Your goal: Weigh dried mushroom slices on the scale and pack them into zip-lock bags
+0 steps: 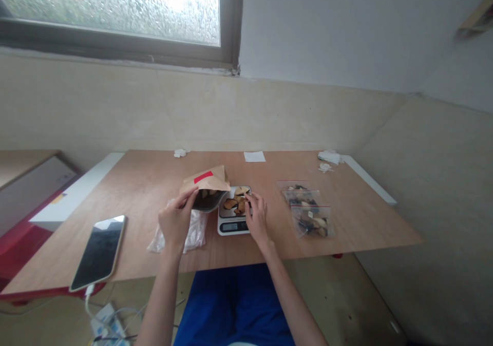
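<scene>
2 findings: your left hand [175, 220] pinches the bag [215, 178], your right hand [257, 216] is at the slices [239, 205], grip indeterminable; keep pressure off the scale [227, 227].

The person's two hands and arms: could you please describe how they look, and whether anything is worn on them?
The left hand and right hand are ungloved. The left forearm and right forearm are slender and show no sleeve, watch, bracelet or cable. A thin ring would be too small to tell. Blue clothing covers the lap.
</scene>
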Available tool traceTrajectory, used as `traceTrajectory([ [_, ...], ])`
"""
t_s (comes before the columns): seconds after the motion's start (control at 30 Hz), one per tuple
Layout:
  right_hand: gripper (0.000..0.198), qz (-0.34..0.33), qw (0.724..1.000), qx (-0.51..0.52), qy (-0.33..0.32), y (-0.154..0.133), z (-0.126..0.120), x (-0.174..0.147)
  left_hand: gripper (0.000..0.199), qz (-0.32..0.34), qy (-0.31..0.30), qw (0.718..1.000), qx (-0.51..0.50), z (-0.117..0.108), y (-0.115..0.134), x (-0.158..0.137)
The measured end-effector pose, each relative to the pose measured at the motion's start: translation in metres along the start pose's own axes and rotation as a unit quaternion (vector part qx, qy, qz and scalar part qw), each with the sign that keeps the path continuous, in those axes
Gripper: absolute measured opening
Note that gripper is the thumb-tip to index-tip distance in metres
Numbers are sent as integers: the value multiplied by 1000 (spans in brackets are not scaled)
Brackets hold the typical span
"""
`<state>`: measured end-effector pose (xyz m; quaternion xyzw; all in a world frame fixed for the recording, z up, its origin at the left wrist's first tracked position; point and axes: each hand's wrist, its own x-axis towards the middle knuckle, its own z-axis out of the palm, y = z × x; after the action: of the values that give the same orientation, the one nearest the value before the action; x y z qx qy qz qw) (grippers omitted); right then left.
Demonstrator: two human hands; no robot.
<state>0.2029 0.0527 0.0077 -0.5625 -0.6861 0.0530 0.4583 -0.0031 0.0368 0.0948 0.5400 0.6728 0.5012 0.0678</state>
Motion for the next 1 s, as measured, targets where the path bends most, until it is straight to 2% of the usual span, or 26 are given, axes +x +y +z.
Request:
traceTrajectory([
  [0.13, 31, 42, 998, 46, 13, 7, 7, -1, 25, 4, -2, 1000, 0, 0, 1, -1],
  [0.3, 29, 50, 995, 81, 16, 4, 11, 0, 26, 4, -2, 1000, 0, -1, 0, -1],
  [0.43, 28, 46, 992, 93, 67, -19, -5, 4, 27, 5, -7, 1000, -4, 0, -2, -1],
  [0.5, 26, 19, 989, 124, 82, -38, -16, 4, 28, 6, -10, 1000, -6, 2, -1, -1],
  [0.57, 26, -40, 985, 159, 46, -59, -24, 3, 28, 8, -13, 1000, -4, 3, -1, -2],
  [0.63, 30, -98, 980, 169, -34, -80, -26, 2, 27, 12, -19, 1000, -3, 4, -1, -3],
  [0.7, 35, -119, 976, 149, -111, -96, -20, 3, 27, 19, -27, 999, -12, 4, -3, -6],
  [0.8, 37, -104, 975, 85, -179, -112, -4, 12, 27, 35, -31, 999, -25, 4, -6, -10],
  [1.0, 30, -15, 964, -1, -265, -124, 36, 48, 30, 24, -33, 999, -4, 3, -8, -19],
])
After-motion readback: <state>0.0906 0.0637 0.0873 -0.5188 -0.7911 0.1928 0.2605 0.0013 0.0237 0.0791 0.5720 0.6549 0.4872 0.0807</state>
